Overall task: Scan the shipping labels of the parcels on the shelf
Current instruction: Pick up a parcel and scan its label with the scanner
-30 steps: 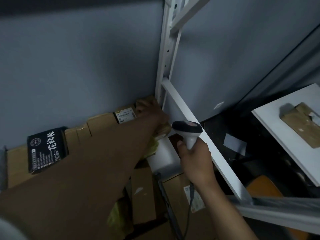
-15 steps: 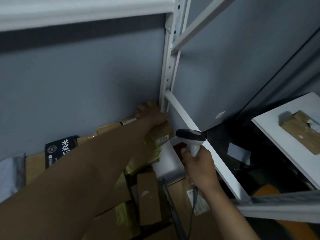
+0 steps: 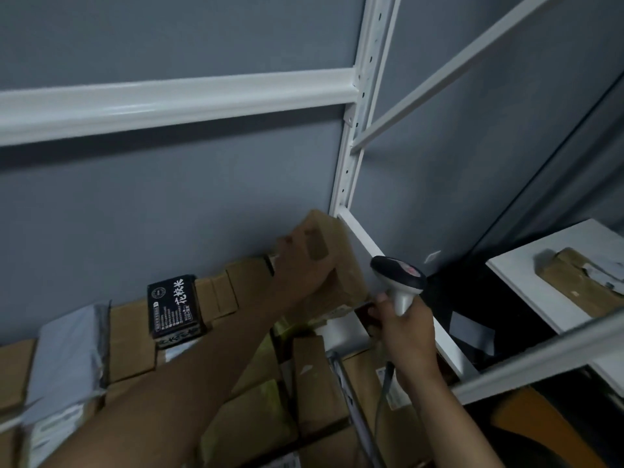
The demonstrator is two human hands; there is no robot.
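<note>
My left hand point(image 3: 299, 265) grips a brown cardboard parcel point(image 3: 341, 261) and holds it tilted up at the shelf's back right corner. A strip of its white label point(image 3: 341, 311) shows at the lower edge. My right hand point(image 3: 407, 324) holds a handheld barcode scanner point(image 3: 398, 273) by its grip, just right of the parcel, with the head pointing up and left. The scanner's cable point(image 3: 383, 396) hangs down. Several more cardboard parcels point(image 3: 314, 380) fill the shelf below my arms.
A black box with white characters point(image 3: 174, 304) stands against the grey wall, with a grey plastic mailer point(image 3: 69, 352) to its left. The white shelf upright point(image 3: 354, 136) and cross beam point(image 3: 175, 99) frame the bay. At right, a white board point(image 3: 526, 285) carries another brown parcel point(image 3: 584, 282).
My left hand has lifted the brown parcel up from the back corner and tilted it. The scanner in my right hand stays close beside it. The view has tipped upward.
</note>
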